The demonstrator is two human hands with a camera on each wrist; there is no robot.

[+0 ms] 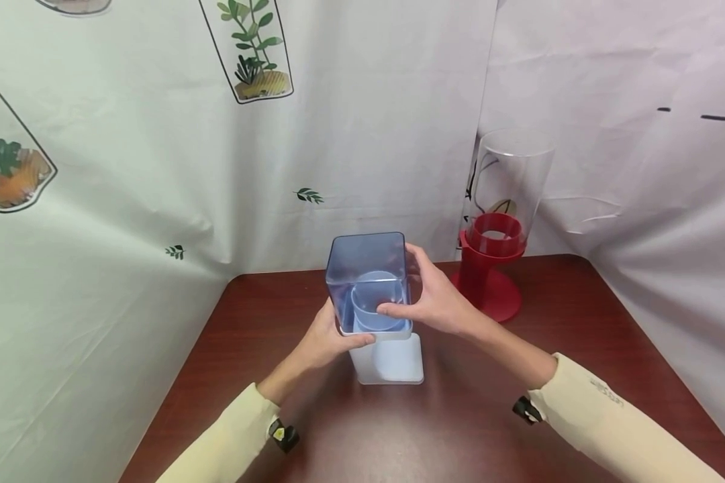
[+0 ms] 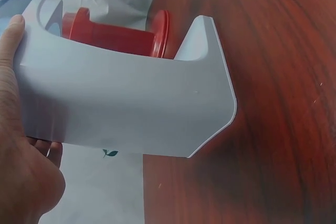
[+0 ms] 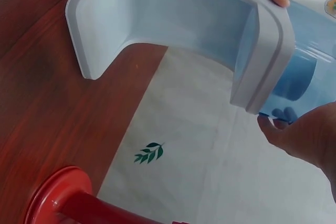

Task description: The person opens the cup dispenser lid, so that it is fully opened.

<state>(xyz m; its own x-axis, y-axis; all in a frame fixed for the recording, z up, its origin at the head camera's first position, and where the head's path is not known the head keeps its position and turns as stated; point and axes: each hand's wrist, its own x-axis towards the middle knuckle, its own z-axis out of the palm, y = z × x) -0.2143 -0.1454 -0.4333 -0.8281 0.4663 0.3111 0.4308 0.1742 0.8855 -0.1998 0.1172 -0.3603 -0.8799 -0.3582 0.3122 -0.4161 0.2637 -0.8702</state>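
Left hand (image 1: 331,337): fingers grasp white stand (image 1: 395,362); right hand (image 1: 436,295): likewise, blue container (image 1: 365,258).
Tabletop (image 1: 387,439): far edge mid-frame, room lower centre.

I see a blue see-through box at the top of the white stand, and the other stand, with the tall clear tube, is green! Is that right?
Almost: the other stand is red, not green, as the head view shows. It does have the tall clear tube, and the blue see-through box is at the top of the white stand.
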